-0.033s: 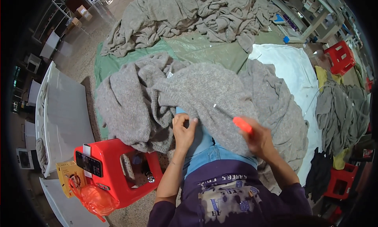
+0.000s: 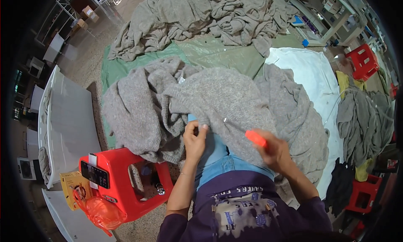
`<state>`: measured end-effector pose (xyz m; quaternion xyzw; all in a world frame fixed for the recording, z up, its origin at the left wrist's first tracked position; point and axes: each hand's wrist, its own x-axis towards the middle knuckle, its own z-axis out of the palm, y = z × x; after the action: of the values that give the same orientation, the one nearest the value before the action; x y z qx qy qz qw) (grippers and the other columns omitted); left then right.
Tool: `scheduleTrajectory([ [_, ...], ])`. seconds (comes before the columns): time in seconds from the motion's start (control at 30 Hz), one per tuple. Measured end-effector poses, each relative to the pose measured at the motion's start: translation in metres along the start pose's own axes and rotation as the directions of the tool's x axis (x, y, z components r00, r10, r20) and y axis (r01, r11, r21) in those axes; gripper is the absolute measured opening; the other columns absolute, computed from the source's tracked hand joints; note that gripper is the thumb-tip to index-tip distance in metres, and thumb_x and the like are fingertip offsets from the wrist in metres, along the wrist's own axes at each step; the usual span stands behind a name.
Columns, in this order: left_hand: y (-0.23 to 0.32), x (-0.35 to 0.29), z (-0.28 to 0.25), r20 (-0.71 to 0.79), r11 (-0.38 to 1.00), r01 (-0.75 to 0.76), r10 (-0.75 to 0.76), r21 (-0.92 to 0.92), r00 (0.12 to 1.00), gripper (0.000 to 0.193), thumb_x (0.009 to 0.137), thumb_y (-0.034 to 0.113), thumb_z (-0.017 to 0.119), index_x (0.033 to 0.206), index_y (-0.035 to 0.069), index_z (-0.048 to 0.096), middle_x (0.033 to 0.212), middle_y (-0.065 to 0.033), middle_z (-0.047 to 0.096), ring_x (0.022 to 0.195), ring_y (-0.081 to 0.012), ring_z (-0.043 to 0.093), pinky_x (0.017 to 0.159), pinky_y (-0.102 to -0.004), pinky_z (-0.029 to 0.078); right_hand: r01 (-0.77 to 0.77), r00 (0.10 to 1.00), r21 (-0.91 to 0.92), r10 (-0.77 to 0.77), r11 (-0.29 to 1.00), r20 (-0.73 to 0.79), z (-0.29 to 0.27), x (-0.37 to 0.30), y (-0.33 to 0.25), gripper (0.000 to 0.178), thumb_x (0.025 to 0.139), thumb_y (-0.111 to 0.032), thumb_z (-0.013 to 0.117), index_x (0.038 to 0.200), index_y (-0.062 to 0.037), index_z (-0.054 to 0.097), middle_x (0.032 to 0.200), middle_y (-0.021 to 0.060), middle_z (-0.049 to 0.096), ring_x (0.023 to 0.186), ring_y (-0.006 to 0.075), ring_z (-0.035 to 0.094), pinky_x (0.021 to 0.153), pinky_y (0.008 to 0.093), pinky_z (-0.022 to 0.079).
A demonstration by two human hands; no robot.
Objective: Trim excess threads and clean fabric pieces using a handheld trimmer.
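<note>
A grey knitted garment [image 2: 228, 91] is spread across my lap and thighs. My left hand [image 2: 194, 144] is closed at its near edge, thumb and fingers pinching the knit over my jeans. My right hand [image 2: 275, 152] grips the bright orange handle [image 2: 256, 138] of a thin tool. Its slim shaft runs up and left over the garment to a small pale tip [image 2: 224, 120]; the exact kind of tool is unclear. A small white tag [image 2: 181, 80] shows on the knit beyond my left hand.
At my left stands a red plastic stool [image 2: 121, 175] bearing a phone [image 2: 95, 174], with an orange plastic bag [image 2: 103, 212] and yellow box [image 2: 69, 189] beside it. A large grey knit heap [image 2: 189, 15] lies ahead on a green sheet [image 2: 222, 57]. Dark grey cloth [image 2: 363, 120] lies right.
The tool in my right hand has shifted slightly left and down, its tip nearer my left hand. My left hand has barely moved.
</note>
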<state>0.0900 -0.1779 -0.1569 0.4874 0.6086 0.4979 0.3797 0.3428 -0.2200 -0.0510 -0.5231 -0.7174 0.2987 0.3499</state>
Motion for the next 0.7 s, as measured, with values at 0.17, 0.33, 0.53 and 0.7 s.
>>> scheduleTrajectory([
  [0.17,0.023,0.011,-0.030,-0.055,0.847,0.233,-0.293,-0.478,0.954,0.013,0.089,0.017,0.066,0.083,0.014,0.055,0.067,0.0067,0.054,0.053,-0.0038,0.045,0.047,-0.0209,0.038,0.046,0.992,-0.265,-0.012,0.963,0.128,0.005,-0.026,-0.013,0.026,0.078,-0.010,0.069,0.102,-0.0062,0.060,0.094,0.0116,0.065,0.072,0.0310,0.065,0.056,0.0350,0.050],
  [0.33,0.013,0.005,-0.042,-0.133,0.840,0.272,-0.372,-0.470,0.919,0.018,0.089,0.019,0.067,0.079,0.013,0.053,0.063,0.0069,0.051,0.050,-0.0028,0.044,0.044,-0.0207,0.040,0.104,0.976,-0.234,-0.054,0.967,0.211,0.011,-0.023,-0.027,0.026,0.078,-0.012,0.069,0.102,-0.0073,0.058,0.088,0.0105,0.064,0.067,0.0298,0.063,0.053,0.0356,0.047],
  [0.53,0.002,0.012,-0.047,-0.069,0.817,0.348,-0.424,-0.460,0.903,0.014,0.095,0.023,0.057,0.091,0.010,0.058,0.083,-0.0028,0.065,0.071,-0.0128,0.064,0.058,-0.0300,0.056,0.061,0.975,-0.229,-0.009,0.971,0.220,0.018,-0.014,-0.027,0.023,0.081,-0.015,0.069,0.100,-0.0087,0.058,0.084,0.0103,0.062,0.062,0.0299,0.061,0.051,0.0351,0.045],
  [0.7,0.040,-0.002,-0.017,0.387,0.339,0.523,-0.393,-0.782,0.834,0.033,0.100,0.034,0.046,0.117,0.006,0.052,0.111,-0.0104,0.062,0.099,-0.0199,0.062,0.082,-0.0359,0.053,-0.063,0.995,-0.136,0.072,0.989,0.069,0.021,-0.017,-0.014,0.022,0.084,-0.018,0.067,0.102,-0.0087,0.058,0.079,0.0111,0.062,0.062,0.0300,0.062,0.052,0.0355,0.046],
])
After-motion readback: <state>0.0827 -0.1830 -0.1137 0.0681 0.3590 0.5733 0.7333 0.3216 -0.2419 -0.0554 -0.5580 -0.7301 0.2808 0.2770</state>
